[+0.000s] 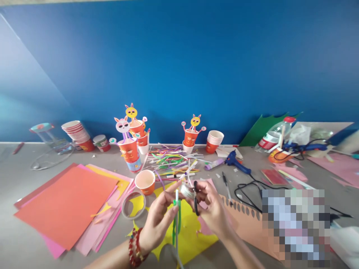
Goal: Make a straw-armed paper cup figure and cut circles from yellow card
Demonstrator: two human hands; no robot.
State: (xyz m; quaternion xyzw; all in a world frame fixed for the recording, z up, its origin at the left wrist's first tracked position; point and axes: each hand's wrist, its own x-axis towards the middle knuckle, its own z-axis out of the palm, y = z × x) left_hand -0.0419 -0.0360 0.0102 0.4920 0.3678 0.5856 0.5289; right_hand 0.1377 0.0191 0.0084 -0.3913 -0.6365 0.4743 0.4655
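The left hand [161, 215] pinches one pale straw [177, 239] with green strips [179, 220] against it; the right hand [211, 211] curls through the handles of one pair of scissors [195, 203], just beside the straw. Between the hands sits one whitish roll [186, 190], blurred. Beneath them lies yellow paper [193, 244]. Left of the left hand — one tape ring [123, 209], one open cup [145, 184]. Beyond the right hand — one blue glue gun [237, 163].

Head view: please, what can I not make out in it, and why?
All in the head view:
Straw: lower end cut off by bottom edge.
White thing by the scissors: blurred.
Lower right: pixel blocks hide what lies there.
Bottle label: print too small.
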